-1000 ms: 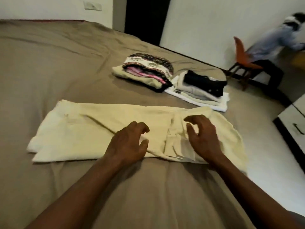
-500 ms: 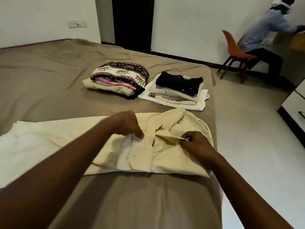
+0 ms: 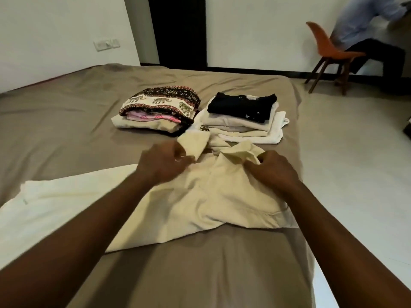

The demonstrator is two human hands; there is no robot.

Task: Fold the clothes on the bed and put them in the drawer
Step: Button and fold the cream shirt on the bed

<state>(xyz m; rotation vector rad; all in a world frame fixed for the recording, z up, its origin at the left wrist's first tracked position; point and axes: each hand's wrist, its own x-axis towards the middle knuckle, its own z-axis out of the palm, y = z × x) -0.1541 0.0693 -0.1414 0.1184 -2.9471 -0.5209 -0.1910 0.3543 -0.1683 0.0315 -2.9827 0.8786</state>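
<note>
Cream trousers (image 3: 218, 203) lying lengthwise left to right across brown bed (image 3: 66, 121), left hand (image 3: 162, 163) and right hand (image 3: 273, 172) gripping the raised right-end fabric, two folded stacks beyond, white walls, dark doorway.

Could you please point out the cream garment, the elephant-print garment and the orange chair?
cream garment (image 3: 222, 203), head view, flat middle panel.
elephant-print garment (image 3: 161, 101), head view, top face.
orange chair (image 3: 322, 41), head view, backrest.

Both hands (image 3: 219, 167) pinch cream garment (image 3: 222, 196) on bed (image 3: 66, 121).
</note>
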